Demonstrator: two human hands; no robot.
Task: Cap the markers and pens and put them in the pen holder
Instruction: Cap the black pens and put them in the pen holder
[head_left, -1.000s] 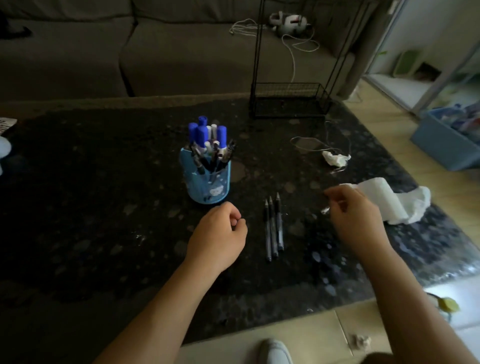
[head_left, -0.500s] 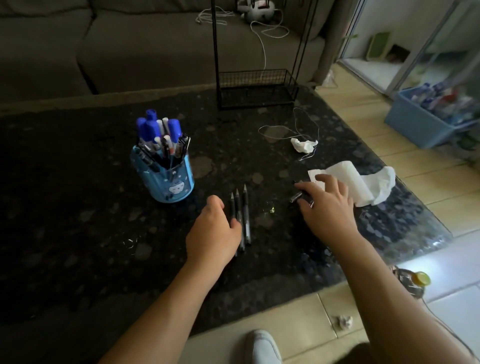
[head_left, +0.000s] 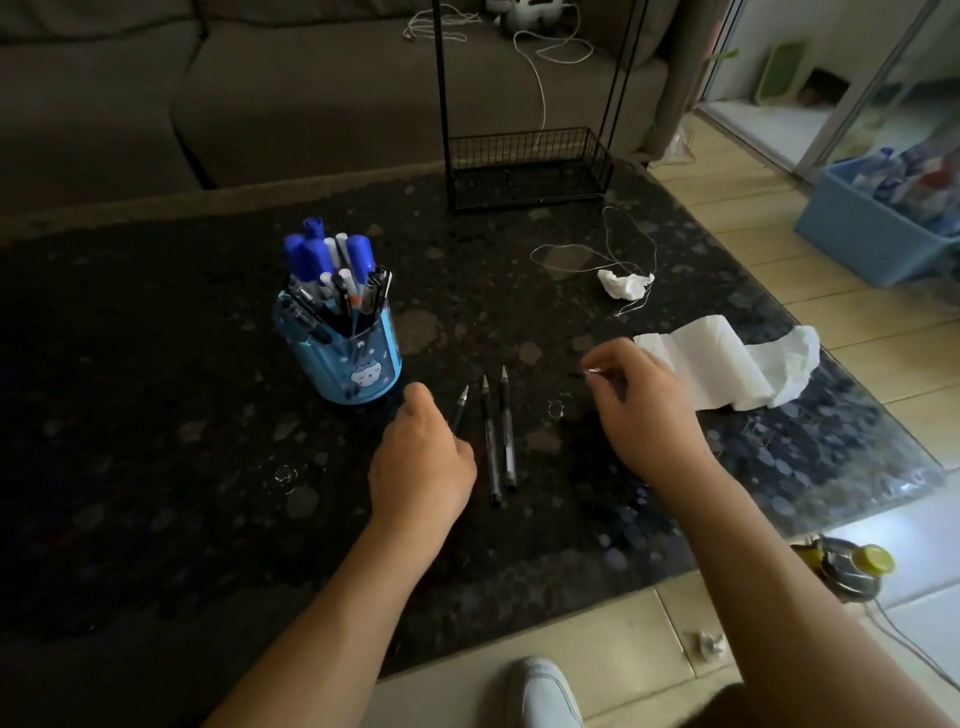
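Pens: three slim dark ones lie side by side on the table, a black speckled stone-like slab with a glossy sheen, their tips pointing away from the person. The left pen is partly under the left hand, whose fingers curl down over its rear end; whether they are actually clamped on it cannot be told. The middle pen and the right pen lie just beside that hand, untouched, with clear barrels and bare metal points. The right hand hovers to the right of the pens, its thumb and fingers pinched together on a small thin object with a pale shiny tip, too small to identify. The holder, a round blue translucent plastic cup with a small cat picture, stands upright just beyond the left hand and is packed with blue-capped markers and dark pens. Soft white tissue lies unrolled right of the right hand, a crumpled wad and a thin looped cord farther back. A black wire basket stands at the table's far edge before a grey fabric sofa.
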